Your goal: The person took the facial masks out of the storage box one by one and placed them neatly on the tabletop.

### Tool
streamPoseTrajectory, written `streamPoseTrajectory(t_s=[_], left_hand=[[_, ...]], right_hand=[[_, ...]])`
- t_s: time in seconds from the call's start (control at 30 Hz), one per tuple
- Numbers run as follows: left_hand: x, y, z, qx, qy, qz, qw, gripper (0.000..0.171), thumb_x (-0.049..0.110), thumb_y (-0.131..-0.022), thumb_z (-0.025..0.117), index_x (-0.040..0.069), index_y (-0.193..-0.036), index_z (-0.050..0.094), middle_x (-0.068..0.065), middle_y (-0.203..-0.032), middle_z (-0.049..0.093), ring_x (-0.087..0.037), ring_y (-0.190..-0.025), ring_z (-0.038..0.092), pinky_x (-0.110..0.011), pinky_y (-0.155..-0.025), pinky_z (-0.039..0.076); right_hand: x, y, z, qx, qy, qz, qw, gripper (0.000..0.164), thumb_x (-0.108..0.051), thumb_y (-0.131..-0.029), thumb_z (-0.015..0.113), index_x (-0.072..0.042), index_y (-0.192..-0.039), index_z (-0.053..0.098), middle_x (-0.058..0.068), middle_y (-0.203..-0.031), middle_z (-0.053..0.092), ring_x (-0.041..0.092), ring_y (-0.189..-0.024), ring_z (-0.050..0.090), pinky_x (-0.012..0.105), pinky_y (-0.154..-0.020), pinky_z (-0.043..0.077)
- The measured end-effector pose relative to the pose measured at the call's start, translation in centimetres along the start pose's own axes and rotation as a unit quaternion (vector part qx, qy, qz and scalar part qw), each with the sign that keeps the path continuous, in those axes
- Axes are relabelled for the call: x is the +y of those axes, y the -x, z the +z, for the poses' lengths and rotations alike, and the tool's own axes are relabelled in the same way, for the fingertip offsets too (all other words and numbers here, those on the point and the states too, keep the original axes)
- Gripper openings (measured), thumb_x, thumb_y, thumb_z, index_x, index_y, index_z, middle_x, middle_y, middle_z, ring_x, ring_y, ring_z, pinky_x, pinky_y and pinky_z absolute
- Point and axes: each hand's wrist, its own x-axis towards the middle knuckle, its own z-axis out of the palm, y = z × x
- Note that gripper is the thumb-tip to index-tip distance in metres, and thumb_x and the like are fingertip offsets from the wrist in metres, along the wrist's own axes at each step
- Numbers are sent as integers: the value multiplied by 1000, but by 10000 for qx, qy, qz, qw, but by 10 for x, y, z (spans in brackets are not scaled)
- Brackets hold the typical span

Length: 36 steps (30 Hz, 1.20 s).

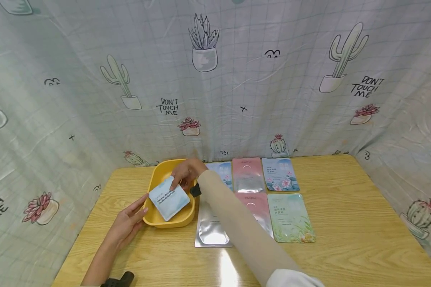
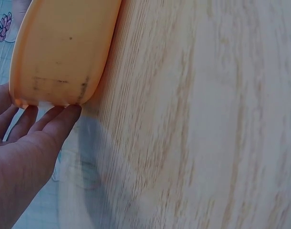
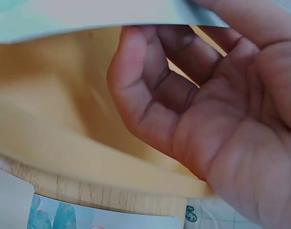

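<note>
My right hand [image 1: 187, 170] reaches over a yellow plastic basin [image 1: 172, 224] and pinches a pale blue double eyelid patch packet [image 1: 169, 201]. The packet is tilted above the opening, its printed face up. In the right wrist view the curled fingers [image 3: 131, 86] lie under the packet's edge [image 3: 112, 12]. At the basin's left side is my left hand [image 1: 126, 224]; its fairly straight fingertips [image 2: 69, 114] touch the outer wall in the left wrist view. The packet hides part of the basin's inside.
Right of the basin, sheet mask packets lie in rows: a silver one [image 1: 213, 229], pink ones [image 1: 248, 179], a blue floral one [image 1: 281, 175] and a green one [image 1: 291, 219]. The right forearm covers some. A printed curtain [image 1: 244, 79] hangs behind the wooden table [image 1: 352, 215].
</note>
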Motion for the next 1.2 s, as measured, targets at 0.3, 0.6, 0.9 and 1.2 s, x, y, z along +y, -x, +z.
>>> streamPoseTrajectory(t_s=[0.3,0.6,0.9,1.2], left_hand=[[0,1,1,-30,-107,-18,9999,68,15,-106,57,10,-163,21,-10,-171,5,-3,-129,51,-30,-103,49],[0,0,0,-89,-155,-37,9998,69,17,-106,57,11,-164,21,-9,-171,4,-17,-141,41,-32,-104,48],[2,0,0,-57,-191,-3,9998,66,15,-107,54,12,-164,21,-10,-171,2,-11,-136,48,-30,-104,49],[0,1,1,-86,-192,-16,9998,68,17,-107,56,10,-164,20,-11,-171,1,-7,-131,50,-29,-103,49]], right_hand=[[3,6,-2,336,-660,-285,9968,13,-4,-101,62,2,-110,69,16,-105,74,29,-87,73,44,-80,61],[6,6,-4,473,-553,-490,9961,13,-4,-100,64,5,-104,72,17,-99,76,23,-79,74,33,-66,62],[8,12,-6,827,-620,-1083,9887,13,-7,-101,63,2,-96,70,11,-91,75,18,-71,71,25,-57,57],[19,13,-6,1003,-815,-1555,9793,17,-6,-103,59,2,-92,71,9,-89,74,12,-63,64,20,-55,54]])
